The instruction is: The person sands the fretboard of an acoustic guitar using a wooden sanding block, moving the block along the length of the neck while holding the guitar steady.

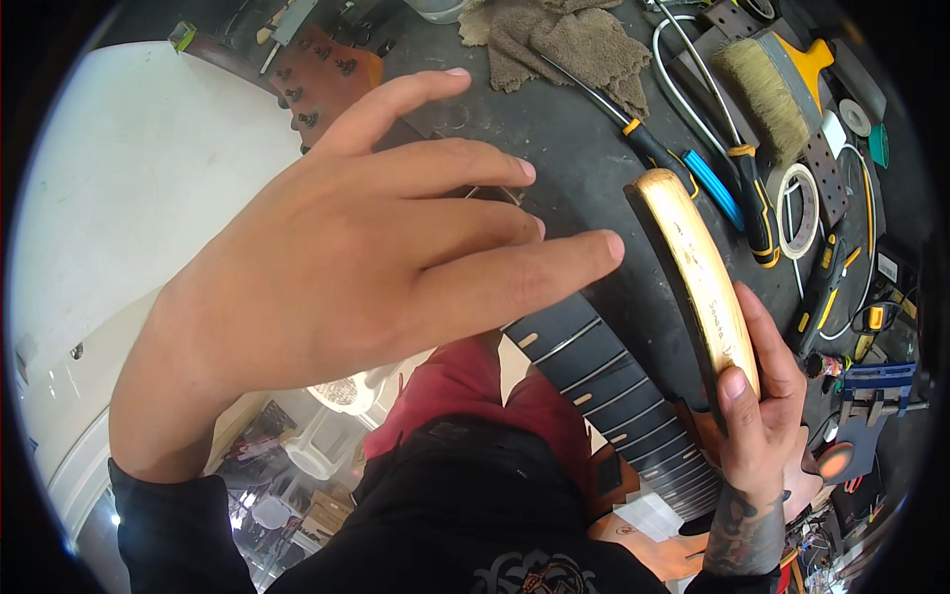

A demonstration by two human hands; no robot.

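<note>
My left hand [356,247] hovers over the guitar's neck, fingers stretched out and apart, with nothing in it. Below it an electric guitar lies across the bench edge. Its brown headstock [322,74] with dark tuners is at upper left, and its dark fretboard [604,371] with metal frets runs down to the right. Part of the neck is hidden by my left hand. My right hand [762,406] grips a long, slightly curved wooden block [701,262], pale on top with a dark side and handwriting on it. The block is tilted up beside the fretboard; its underside is hidden.
On the dark bench lie a brown cloth [564,49], screwdrivers [757,203], a blue ribbed stick [712,188], a wide brush [767,94], a masking tape roll [795,210] and a utility knife [823,287]. A white surface [168,168] is at left.
</note>
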